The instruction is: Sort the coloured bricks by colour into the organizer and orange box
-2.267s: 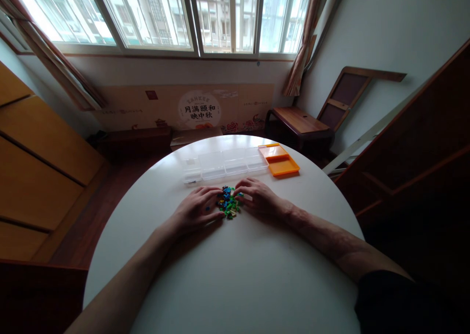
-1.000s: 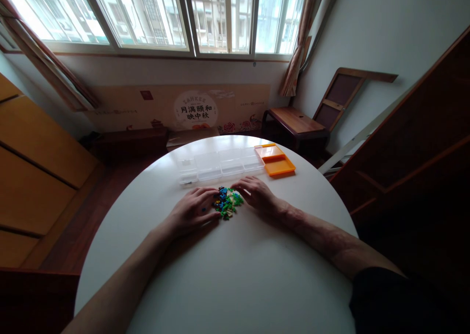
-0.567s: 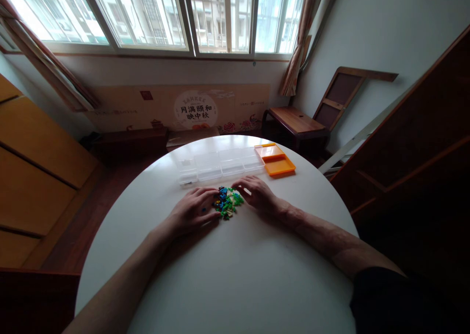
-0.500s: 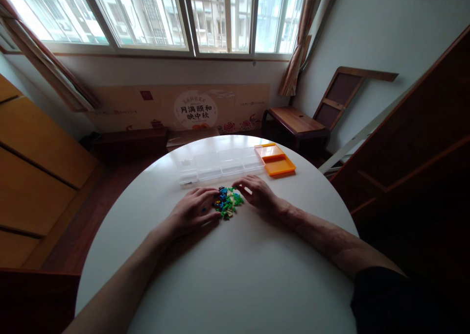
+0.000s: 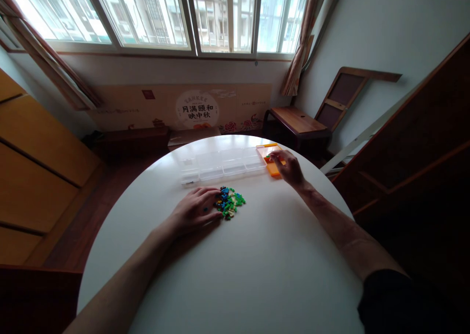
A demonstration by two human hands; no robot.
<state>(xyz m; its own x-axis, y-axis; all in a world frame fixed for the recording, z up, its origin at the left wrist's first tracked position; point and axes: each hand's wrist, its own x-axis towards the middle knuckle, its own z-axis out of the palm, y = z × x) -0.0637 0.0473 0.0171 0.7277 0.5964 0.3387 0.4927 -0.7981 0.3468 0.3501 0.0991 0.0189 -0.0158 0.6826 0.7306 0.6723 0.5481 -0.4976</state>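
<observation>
A small heap of tiny green, blue and pale building pieces lies on the round white table. My left hand rests flat beside the heap's left edge, fingers spread. My right hand is over the orange tray at the far right of the table, fingers curled in a pinch; a tiny piece may be in them, too small to name. A clear compartmented box lies just beyond the heap, left of the orange tray.
A wooden bench and a leaning wooden frame stand beyond the table at the right. Cardboard panels line the wall under the windows. Orange cabinets stand to the left, dark wooden furniture to the right.
My right hand has left the heap and moved up and right to the orange tray. My left hand and the heap have stayed where they were.
</observation>
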